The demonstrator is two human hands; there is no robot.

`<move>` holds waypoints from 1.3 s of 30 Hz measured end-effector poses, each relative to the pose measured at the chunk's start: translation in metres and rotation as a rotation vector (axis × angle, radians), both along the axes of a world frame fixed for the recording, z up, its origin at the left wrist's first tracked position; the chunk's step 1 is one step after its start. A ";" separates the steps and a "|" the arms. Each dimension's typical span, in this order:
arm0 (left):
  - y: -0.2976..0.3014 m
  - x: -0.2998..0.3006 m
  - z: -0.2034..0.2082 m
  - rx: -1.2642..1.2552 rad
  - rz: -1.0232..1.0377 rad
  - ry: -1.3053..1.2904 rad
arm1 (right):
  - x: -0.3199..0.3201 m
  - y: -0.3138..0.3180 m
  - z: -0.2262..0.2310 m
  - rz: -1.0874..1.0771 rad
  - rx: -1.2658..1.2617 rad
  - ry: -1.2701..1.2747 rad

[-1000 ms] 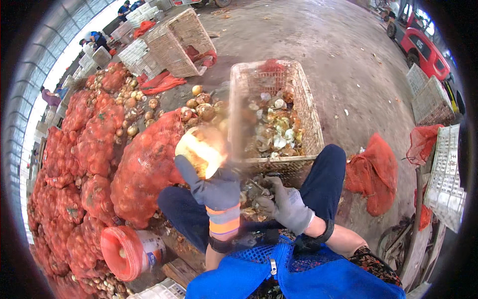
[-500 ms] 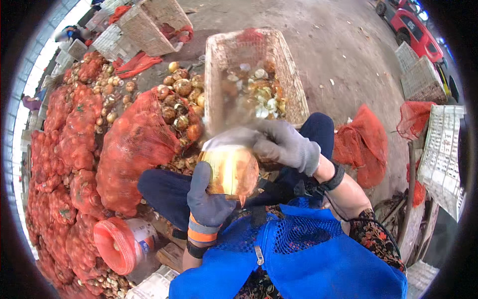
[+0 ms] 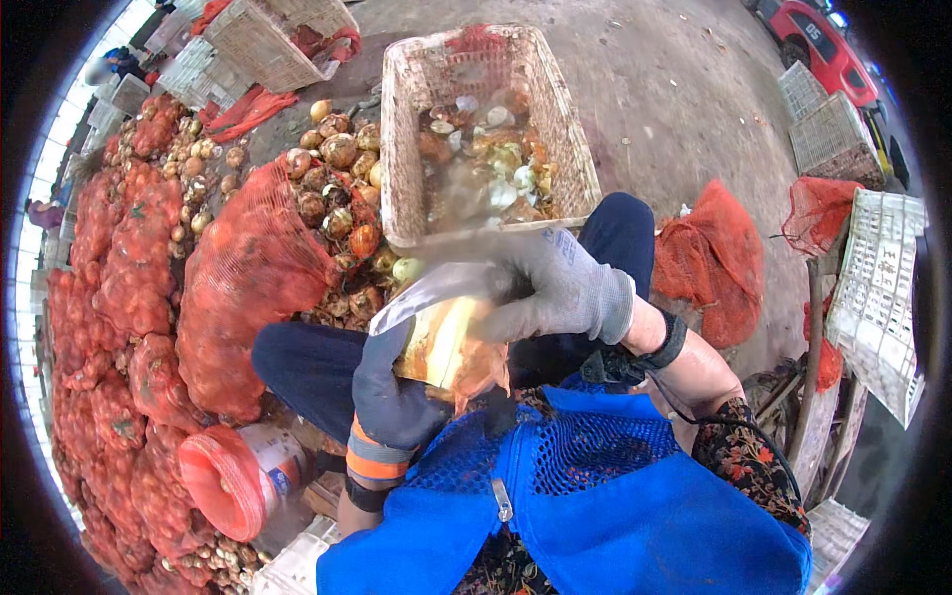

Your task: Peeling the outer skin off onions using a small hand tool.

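Note:
My left hand (image 3: 392, 402), in a dark glove with an orange-striped cuff, grips a large partly peeled onion (image 3: 434, 349). Pale flesh shows down its middle, with brown skin hanging at its lower right. My right hand (image 3: 573, 288), in a light grey glove, is closed around a knife, whose handle the fingers hide. The broad pale blade (image 3: 416, 296) lies across the onion's upper side, smeared by motion. Both hands are above my lap, just in front of a dirty white crate (image 3: 394, 149) holding onion skins and scraps (image 3: 511, 164).
Unpeeled onions (image 3: 337, 159) spill from a red mesh sack (image 3: 248, 288) at left, beside many full sacks (image 3: 129, 258). A mesh-lined bucket (image 3: 273, 461) stands lower left. Right are an orange-red net (image 3: 716, 258), white crates (image 3: 881, 297) and a red vehicle (image 3: 818, 45).
The view has shifted a little, moving the surroundings up and left. Both hands stay at the onion; it has tilted, and the knife blade now slants lower at its left end.

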State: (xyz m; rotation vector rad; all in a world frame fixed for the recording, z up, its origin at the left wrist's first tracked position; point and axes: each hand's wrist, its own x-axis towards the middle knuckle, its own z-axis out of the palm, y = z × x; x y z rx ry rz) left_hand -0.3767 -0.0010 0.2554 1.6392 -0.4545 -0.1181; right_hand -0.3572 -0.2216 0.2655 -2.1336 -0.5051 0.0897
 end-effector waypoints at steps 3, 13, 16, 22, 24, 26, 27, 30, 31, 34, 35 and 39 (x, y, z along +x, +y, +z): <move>0.007 0.011 0.002 0.171 -0.195 -0.142 | -0.002 -0.001 0.000 0.018 -0.018 -0.044; 0.009 0.004 -0.030 -0.307 -0.052 0.696 | -0.009 -0.003 0.001 0.097 -0.114 0.038; 0.012 0.006 -0.002 0.176 -0.298 0.081 | -0.016 -0.003 0.008 0.094 -0.123 0.122; -0.004 0.003 0.001 -0.658 -0.152 1.159 | -0.024 -0.007 0.002 0.049 -0.289 -0.189; -0.004 -0.007 -0.008 -0.685 -0.154 1.118 | -0.024 -0.005 0.001 0.042 -0.263 -0.248; -0.001 -0.021 -0.028 -0.714 -0.153 1.078 | -0.022 -0.003 -0.002 0.037 -0.236 -0.306; 0.001 -0.030 -0.048 -0.634 -0.077 0.975 | -0.022 -0.003 -0.005 0.051 -0.262 -0.374; -0.002 -0.044 -0.078 -0.479 0.072 0.773 | -0.023 -0.001 -0.007 0.056 -0.312 -0.448; -0.004 -0.043 -0.076 -0.447 0.043 0.774 | -0.023 0.000 -0.008 0.041 -0.331 -0.463; -0.008 -0.041 -0.058 -0.728 -0.104 0.815 | -0.020 0.004 -0.008 0.032 -0.363 -0.416; -0.010 -0.038 -0.051 -0.645 -0.096 0.696 | -0.018 0.003 -0.007 0.033 -0.363 -0.412; -0.001 -0.011 -0.021 -0.545 -0.215 0.784 | -0.010 -0.001 0.003 0.123 -0.388 -0.081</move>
